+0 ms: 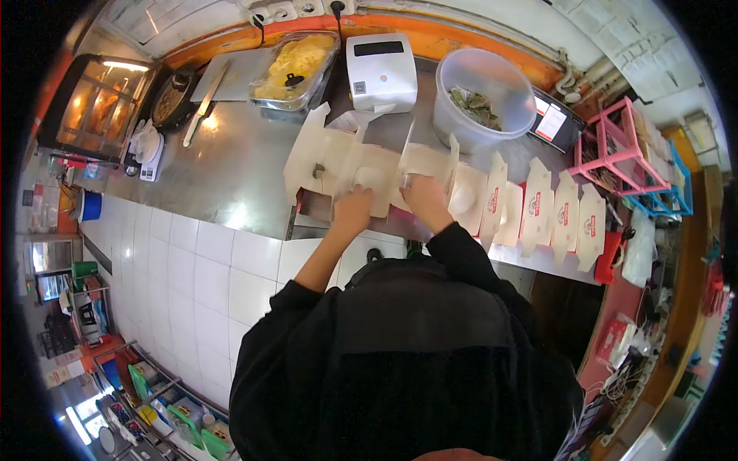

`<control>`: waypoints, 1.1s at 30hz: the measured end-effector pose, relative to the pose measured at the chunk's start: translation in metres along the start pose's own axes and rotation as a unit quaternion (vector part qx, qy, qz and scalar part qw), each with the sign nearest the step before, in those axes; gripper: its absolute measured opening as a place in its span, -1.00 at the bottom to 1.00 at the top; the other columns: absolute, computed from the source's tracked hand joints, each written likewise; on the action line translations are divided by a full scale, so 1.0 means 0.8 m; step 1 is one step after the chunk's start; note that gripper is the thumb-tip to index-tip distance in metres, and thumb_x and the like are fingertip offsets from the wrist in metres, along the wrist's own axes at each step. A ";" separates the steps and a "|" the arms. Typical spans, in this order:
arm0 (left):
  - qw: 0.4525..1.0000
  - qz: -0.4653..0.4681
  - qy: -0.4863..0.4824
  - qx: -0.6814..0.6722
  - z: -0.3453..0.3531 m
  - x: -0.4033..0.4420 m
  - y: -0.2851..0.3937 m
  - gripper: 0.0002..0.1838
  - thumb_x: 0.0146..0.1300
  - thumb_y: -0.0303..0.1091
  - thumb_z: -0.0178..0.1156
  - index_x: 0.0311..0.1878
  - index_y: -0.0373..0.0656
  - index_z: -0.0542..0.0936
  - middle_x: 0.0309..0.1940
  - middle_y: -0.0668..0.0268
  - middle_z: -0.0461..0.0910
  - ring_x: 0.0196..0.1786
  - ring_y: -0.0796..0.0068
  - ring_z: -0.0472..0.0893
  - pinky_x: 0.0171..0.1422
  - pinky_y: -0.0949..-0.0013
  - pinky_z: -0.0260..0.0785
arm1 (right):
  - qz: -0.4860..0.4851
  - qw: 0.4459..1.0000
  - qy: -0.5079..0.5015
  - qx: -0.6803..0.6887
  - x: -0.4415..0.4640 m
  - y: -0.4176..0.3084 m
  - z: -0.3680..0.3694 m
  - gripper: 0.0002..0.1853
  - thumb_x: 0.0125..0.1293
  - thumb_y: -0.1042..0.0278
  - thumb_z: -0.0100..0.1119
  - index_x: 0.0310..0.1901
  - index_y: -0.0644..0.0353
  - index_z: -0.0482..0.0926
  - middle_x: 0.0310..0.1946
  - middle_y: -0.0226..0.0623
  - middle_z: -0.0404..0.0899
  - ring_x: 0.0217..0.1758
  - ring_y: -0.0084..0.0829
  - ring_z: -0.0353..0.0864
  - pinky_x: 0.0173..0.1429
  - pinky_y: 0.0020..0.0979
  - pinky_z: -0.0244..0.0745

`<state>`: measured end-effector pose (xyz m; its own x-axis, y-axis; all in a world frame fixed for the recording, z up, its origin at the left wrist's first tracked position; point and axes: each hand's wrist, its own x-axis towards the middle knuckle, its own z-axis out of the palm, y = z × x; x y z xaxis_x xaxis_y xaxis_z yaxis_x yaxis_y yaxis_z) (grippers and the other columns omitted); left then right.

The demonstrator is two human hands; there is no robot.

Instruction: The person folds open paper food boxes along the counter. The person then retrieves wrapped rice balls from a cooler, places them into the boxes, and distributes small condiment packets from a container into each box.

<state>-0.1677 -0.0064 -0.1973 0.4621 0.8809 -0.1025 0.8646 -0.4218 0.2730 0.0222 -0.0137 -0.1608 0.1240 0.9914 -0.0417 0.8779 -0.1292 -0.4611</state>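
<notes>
A row of white paper food boxes stands with lids up along the steel counter's front edge. My left hand (354, 210) reaches over an open box (377, 165) holding a pale rounded mound. Its fingers are curled together at that box; what they grip is too small to make out. My right hand (425, 198) is closed by the neighbouring box (427, 160), its fingertips at the near side. Whatever it pinches is hidden. The leftmost box (317, 150) has a small dark green piece inside. Another pale round mound (463, 196) lies in a box right of my right hand.
Behind the boxes stand a white label printer (382, 73), a clear tub of leaves (484, 100) and a tray of yellow food (296, 67). A knife (206, 104), small scale (151, 157) and heated glass cabinet (100, 107) are left. A pink rack (619, 150) is right.
</notes>
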 end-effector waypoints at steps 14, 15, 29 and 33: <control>0.782 0.117 -0.043 -0.610 -0.121 -0.031 0.170 -0.53 0.01 -0.39 0.33 0.00 -0.21 0.39 -0.16 0.20 0.51 -0.15 0.47 0.56 -0.22 0.46 0.45 | 0.099 0.705 0.165 0.682 -0.093 0.009 -0.133 -0.89 0.33 0.35 -0.02 -0.24 0.16 0.46 -0.54 -0.57 0.32 -0.52 -0.73 0.25 -0.48 -0.63 0.16; 0.707 0.134 -0.077 -0.690 -0.114 -0.026 0.183 -0.61 0.04 -0.43 0.31 -0.07 -0.23 0.41 -0.22 0.21 0.54 -0.21 0.55 0.55 -0.27 0.55 0.43 | 0.101 0.707 0.158 0.682 -0.102 0.012 -0.132 -0.92 0.32 0.37 -0.01 -0.24 0.16 0.44 -0.49 -0.56 0.33 -0.50 -0.72 0.27 -0.47 -0.64 0.18; 0.798 0.027 0.008 -0.603 -0.037 0.014 0.238 -0.69 0.22 -0.25 0.14 -0.52 -0.20 0.33 -0.52 0.40 0.34 -0.58 0.61 0.42 -0.55 0.45 0.33 | 0.147 0.814 0.235 0.510 -0.177 0.096 -0.144 -0.79 0.04 0.63 0.22 -0.48 0.22 0.35 -0.55 -0.37 0.49 -0.53 -0.57 0.55 -0.53 -0.60 0.42; 0.964 0.130 0.099 -0.208 -0.035 0.031 0.241 -0.88 0.16 -0.39 0.08 -0.38 -0.25 0.47 -0.31 0.16 0.39 -0.51 0.19 0.50 -0.37 0.15 0.44 | 0.208 0.888 0.321 0.256 -0.173 0.174 -0.143 -0.91 0.11 0.61 0.11 -0.46 0.27 0.40 -0.54 -0.28 0.54 -0.43 -0.49 0.64 -0.48 -0.53 0.45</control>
<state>0.0053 -0.0598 -0.1203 0.5706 0.7979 0.1942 0.5518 -0.5477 0.6290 0.1801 -0.1710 -0.1176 0.7710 0.6223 0.1355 0.3889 -0.2915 -0.8740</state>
